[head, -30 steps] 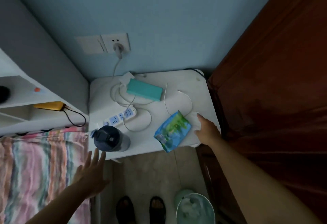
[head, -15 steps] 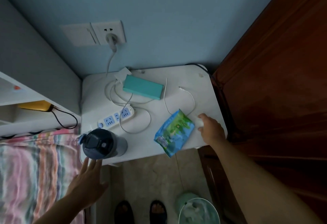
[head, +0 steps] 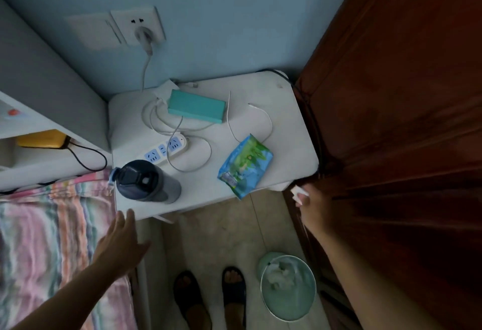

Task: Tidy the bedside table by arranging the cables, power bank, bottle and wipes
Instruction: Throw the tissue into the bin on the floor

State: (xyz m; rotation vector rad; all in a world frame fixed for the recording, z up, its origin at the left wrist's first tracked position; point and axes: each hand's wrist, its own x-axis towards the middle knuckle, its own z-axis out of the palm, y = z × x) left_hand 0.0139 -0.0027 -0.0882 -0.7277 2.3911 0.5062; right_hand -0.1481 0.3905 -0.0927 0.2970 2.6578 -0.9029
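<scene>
On the white bedside table (head: 292,121) lie a teal power bank (head: 196,109), a white power strip (head: 167,150) and loose white cables (head: 193,144). A dark bottle (head: 146,181) stands at the front left corner. A blue-green wipes pack (head: 244,170) rests near the front edge. My right hand (head: 311,205) is off the table's front right corner, shut on a small white crumpled tissue (head: 297,192). My left hand (head: 118,243) hovers open below the bottle, fingers spread, not touching it.
A wall socket (head: 140,28) with a plug sits above the table. A dark wooden cabinet (head: 404,121) stands to the right, a striped bed cover (head: 52,238) and white shelf (head: 34,152) to the left. A green bin (head: 288,286) and my sandalled feet (head: 208,295) are on the floor.
My right hand has lifted the white tissue off the table's right front part and drawn back past the corner. My left hand stays open under the bottle.
</scene>
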